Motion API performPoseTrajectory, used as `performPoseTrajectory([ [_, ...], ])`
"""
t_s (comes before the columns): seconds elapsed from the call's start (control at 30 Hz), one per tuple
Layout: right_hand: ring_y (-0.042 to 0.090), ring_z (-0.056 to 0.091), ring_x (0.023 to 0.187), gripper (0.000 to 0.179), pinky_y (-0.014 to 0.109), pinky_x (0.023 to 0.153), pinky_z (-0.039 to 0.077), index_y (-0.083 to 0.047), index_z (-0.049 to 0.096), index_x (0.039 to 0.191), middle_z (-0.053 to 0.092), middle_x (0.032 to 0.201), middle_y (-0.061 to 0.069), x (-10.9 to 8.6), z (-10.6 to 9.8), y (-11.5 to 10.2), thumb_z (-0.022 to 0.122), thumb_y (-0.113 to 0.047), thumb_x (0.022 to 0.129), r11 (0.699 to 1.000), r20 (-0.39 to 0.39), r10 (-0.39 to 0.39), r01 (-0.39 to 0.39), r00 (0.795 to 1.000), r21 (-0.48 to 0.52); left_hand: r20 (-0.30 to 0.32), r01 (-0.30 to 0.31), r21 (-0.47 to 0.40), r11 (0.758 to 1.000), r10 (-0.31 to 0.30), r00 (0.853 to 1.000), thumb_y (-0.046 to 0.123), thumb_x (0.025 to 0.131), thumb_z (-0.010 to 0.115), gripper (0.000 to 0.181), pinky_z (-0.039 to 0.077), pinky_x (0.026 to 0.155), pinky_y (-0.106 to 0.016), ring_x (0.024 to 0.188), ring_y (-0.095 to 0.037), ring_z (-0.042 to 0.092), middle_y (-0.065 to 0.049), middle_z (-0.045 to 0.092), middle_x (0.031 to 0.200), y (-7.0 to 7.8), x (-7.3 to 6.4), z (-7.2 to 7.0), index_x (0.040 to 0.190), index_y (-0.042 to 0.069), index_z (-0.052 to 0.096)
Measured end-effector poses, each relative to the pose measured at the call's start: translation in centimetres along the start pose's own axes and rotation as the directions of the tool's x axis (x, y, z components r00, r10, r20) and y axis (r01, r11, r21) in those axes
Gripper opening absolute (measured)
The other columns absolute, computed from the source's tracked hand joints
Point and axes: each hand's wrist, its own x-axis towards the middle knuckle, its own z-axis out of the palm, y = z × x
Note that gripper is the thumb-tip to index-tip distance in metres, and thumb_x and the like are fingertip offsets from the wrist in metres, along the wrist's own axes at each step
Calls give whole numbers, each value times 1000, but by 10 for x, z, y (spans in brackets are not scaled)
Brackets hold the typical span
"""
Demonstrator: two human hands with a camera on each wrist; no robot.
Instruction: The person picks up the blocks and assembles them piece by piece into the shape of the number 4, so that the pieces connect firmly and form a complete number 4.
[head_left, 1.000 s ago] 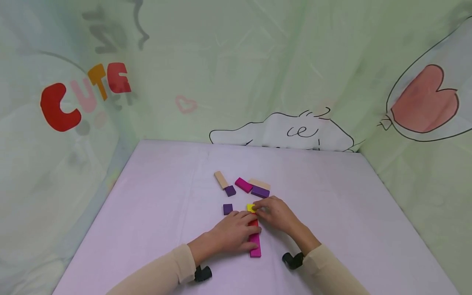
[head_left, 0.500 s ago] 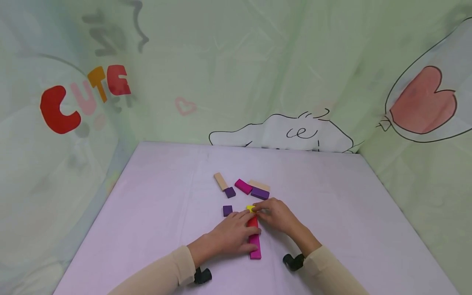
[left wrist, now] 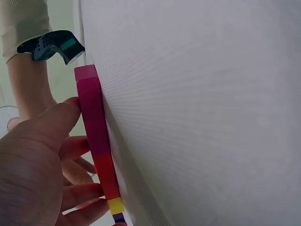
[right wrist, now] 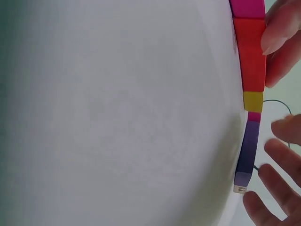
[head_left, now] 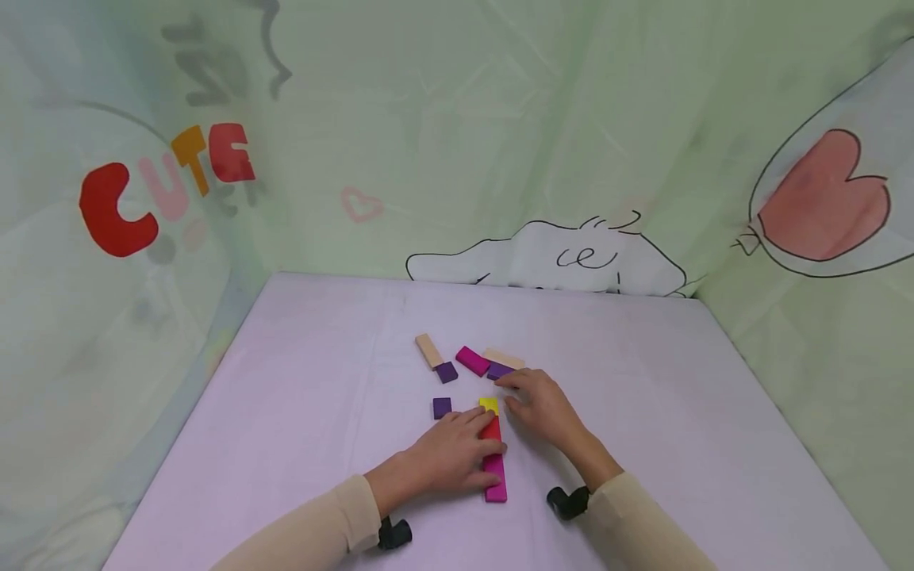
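Observation:
A magenta block [head_left: 496, 492], a red block [head_left: 492, 429] and a yellow block [head_left: 489, 404] lie end to end in a straight row running away from me. Across the row rests my left hand [head_left: 451, 450], its spread fingers touching the magenta and red blocks, one fingertip at the yellow one. My right hand [head_left: 546, 408] holds nothing. Its fingers are loosely bent and apart, beyond the yellow block and over the near edge of a long purple block [head_left: 497, 369]. In the right wrist view, that purple block [right wrist: 248, 148] shows beside the right fingertips.
Behind the purple block lies a pale wooden block [head_left: 505, 358], with another magenta block [head_left: 472, 361] to its left. Further left are a second wooden block [head_left: 428, 350] and a small purple block [head_left: 446, 372]. Another small purple block [head_left: 442, 408] sits near my left fingers.
My right hand has let go of the yellow block and moved slightly away from me, toward the long purple block. The left hand stays on the row.

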Motion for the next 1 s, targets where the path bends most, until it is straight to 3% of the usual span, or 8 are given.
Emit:
performPoseTrajectory([
  [0.1,33,62,122,34,52,103,54,-14,75,123,71,125,10,2,1,4,79,-8,90,1000,-28,-2,1,1000,-16,12,6,-18,1000,-6,1000,56,98,62,49,44,116,-44,150,-25,42,-4,48,159,1,0,-1,142,37,62],
  [0.5,35,57,133,41,56,107,51,-16,71,131,65,139,11,8,8,9,80,-16,91,986,13,-7,9,1000,-168,19,20,-34,999,-20,1000,56,97,63,49,47,114,-44,150,-25,41,-4,47,159,2,-3,-2,142,37,62],
  [0.7,34,58,132,41,57,107,51,-15,72,130,69,134,10,6,9,4,81,-18,90,977,32,-21,28,999,-211,17,27,-30,999,-26,1000,55,97,64,48,48,113,-43,150,-25,42,-4,48,159,3,-4,-2,141,38,63],
  [1.0,33,60,124,37,54,103,54,-15,74,125,71,127,10,5,7,5,81,-16,89,980,-27,-32,26,999,-199,7,18,-39,999,-18,1000,55,96,65,48,48,113,-43,150,-24,41,-3,48,159,1,-2,-3,141,38,62],
])
